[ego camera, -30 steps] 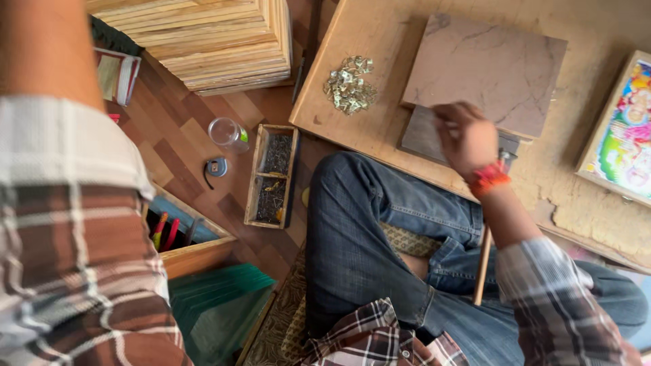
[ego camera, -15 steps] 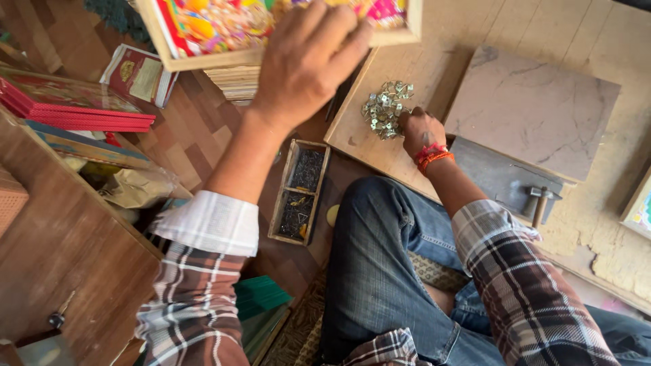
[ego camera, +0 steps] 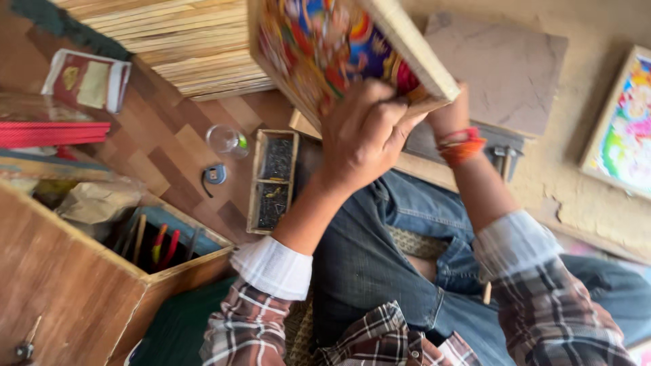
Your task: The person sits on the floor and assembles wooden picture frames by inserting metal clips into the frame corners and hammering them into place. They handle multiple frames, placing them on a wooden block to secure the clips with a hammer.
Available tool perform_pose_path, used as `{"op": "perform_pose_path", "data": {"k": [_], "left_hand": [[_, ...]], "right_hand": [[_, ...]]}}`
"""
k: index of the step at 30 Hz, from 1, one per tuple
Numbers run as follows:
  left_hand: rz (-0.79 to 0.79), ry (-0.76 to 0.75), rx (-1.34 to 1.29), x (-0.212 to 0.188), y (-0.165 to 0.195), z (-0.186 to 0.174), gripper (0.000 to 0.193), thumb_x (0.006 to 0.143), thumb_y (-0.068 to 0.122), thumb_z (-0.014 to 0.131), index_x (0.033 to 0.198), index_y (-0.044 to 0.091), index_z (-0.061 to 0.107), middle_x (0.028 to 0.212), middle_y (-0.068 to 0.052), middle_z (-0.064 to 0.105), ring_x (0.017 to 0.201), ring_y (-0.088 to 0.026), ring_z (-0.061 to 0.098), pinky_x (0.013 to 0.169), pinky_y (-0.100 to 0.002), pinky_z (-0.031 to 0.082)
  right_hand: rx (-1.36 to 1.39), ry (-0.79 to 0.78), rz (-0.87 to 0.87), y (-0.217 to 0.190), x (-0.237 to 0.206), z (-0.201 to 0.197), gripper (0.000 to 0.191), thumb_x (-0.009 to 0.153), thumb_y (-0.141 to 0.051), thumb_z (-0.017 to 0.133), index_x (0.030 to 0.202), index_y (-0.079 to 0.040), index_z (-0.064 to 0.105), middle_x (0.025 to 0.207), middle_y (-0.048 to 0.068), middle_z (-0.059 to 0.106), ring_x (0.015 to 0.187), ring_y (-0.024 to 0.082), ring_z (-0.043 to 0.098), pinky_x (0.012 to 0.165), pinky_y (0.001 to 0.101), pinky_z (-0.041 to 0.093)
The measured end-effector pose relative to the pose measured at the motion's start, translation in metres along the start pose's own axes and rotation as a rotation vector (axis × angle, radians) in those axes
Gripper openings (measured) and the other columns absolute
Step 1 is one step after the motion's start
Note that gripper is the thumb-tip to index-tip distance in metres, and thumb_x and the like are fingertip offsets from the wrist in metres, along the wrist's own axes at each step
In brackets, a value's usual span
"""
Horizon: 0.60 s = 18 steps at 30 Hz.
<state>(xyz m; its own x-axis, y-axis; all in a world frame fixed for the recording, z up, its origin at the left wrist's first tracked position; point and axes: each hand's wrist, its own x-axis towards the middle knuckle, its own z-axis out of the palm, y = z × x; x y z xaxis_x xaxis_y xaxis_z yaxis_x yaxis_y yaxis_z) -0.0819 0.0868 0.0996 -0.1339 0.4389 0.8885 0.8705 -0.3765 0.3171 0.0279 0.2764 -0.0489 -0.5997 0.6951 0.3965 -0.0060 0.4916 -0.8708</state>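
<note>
Wooden parquet floor fills the view, with a stack of pale boards (ego camera: 183, 47) at eleven o'clock; two colourful framed paintings show, one held painting (ego camera: 346, 47) at twelve o'clock and a second painting (ego camera: 620, 125) lying at three o'clock; one two-compartment wooden tray (ego camera: 272, 179) sits near centre; the left hand (ego camera: 366, 135) reaches up from a bent elbow, fingers curled tight over the held painting's lower edge; the right hand (ego camera: 453, 112), a red thread at its wrist, is mostly hidden behind the frame, probably gripping it.
</note>
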Motion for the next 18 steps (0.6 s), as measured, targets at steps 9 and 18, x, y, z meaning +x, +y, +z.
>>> {"op": "perform_pose_path", "data": {"k": [9, 18], "left_hand": [[-0.152, 0.142, -0.117, -0.061, 0.075, 0.112, 0.035, 0.085, 0.005, 0.085, 0.098, 0.009, 0.053, 0.090, -0.008, 0.058, 0.079, -0.028, 0.063, 0.069, -0.041, 0.052], [-0.327, 0.101, -0.146, -0.071, 0.124, 0.178, 0.026, 0.089, 0.010, 0.081, 0.106, 0.010, 0.061, 0.096, -0.008, 0.058, 0.089, -0.030, 0.063, 0.072, -0.040, 0.053]], "right_hand": [[0.519, 0.135, 0.113, -0.195, -0.068, -0.127, 0.007, 0.119, -0.010, 0.054, 0.121, -0.005, 0.058, 0.106, 0.008, 0.064, 0.101, 0.017, 0.066, 0.097, 0.0314, 0.053], [0.061, 0.164, 0.043, -0.175, -0.079, -0.134, 0.006, 0.113, 0.001, 0.072, 0.112, 0.005, 0.067, 0.102, 0.007, 0.072, 0.092, 0.010, 0.068, 0.088, 0.0224, 0.056]]}}
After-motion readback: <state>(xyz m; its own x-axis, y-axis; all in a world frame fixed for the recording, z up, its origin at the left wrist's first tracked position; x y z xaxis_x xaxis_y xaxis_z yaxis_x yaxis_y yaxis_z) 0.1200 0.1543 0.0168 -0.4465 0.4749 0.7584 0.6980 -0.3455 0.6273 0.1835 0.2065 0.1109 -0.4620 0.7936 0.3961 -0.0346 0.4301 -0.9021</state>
